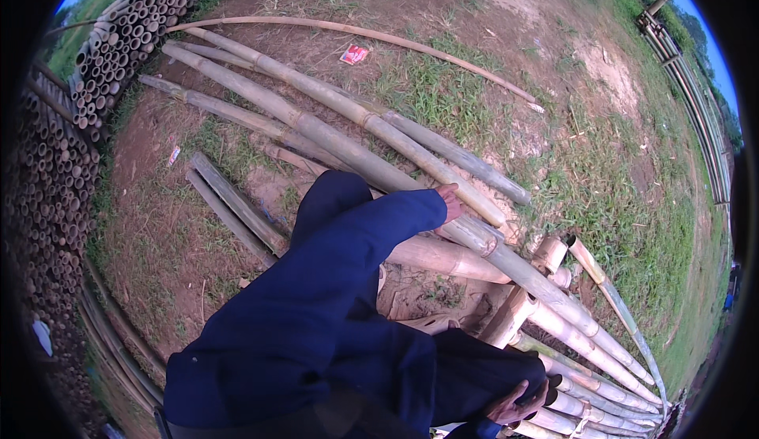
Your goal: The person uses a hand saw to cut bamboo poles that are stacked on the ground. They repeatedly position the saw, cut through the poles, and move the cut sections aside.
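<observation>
My left hand (449, 202), at the end of a dark blue sleeve, is closed on a bamboo pole (387, 132) near its right end; some fingers are hidden. Just below that hand runs a longer, thicker bamboo pole (332, 140), reaching toward the lower right. A shorter greyish pole (462, 160) lies on the far side. At the lower right, my right hand (514, 405) rests on my dark-trousered knee (490, 372), its fingers apart and holding nothing. Several pale bamboo poles (601, 399) lie beside the right hand.
A tall stack of cut bamboo (118, 55) stands at the left. A thin curved bamboo strip (356, 28) and a red wrapper (354, 54) lie on the grassy dirt beyond the poles. Short bamboo pieces (549, 255) sit at the right. More poles lean on a rack (688, 91) at the far right.
</observation>
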{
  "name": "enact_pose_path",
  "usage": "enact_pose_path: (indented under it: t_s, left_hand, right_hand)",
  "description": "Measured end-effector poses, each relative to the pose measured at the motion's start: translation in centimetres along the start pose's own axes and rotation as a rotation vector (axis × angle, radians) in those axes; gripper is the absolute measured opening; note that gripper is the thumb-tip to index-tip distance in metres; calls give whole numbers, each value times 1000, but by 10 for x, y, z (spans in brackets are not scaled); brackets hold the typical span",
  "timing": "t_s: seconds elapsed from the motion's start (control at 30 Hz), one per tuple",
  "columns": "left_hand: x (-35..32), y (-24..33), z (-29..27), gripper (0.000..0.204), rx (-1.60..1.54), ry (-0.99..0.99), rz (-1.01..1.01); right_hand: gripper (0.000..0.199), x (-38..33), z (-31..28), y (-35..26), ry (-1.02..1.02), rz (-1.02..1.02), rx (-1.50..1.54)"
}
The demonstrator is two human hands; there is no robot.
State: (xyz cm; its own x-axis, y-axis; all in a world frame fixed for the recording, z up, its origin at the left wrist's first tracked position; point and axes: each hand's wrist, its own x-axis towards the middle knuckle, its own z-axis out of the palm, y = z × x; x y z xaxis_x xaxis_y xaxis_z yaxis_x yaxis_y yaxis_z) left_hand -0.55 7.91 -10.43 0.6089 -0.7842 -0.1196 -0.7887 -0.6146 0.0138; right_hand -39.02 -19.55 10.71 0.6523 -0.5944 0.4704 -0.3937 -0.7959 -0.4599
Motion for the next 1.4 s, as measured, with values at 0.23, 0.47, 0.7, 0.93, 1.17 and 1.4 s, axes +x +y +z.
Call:
enact_pose_path:
  t_s: [0.23, 0.47, 0.7, 0.93, 1.17, 1.4]
  left_hand:
    - [-47, -63, -73, 80, 42, -211, -59]
    - [-34, -138, -85, 64, -392, -21, -407]
    - [12, -205, -38, 63, -476, 225, -623]
    - [65, -277, -36, 64, -1375, 829, -1038]
    - [130, -319, -24, 61, -532, 403, -717]
    - [216, -371, 11, 67, -251, 312, -666]
  right_hand:
    - [57, 37, -17, -17, -138, 142, 91]
    - [45, 160, 73, -63, -648, -334, 74]
    - [39, 225, 301, -76, -893, -309, 212]
    - [65, 240, 500, -123, -806, -366, 166]
    - [99, 242, 580, -138, -997, -170, -268]
    - [91, 242, 574, -140, -1016, -190, -117]
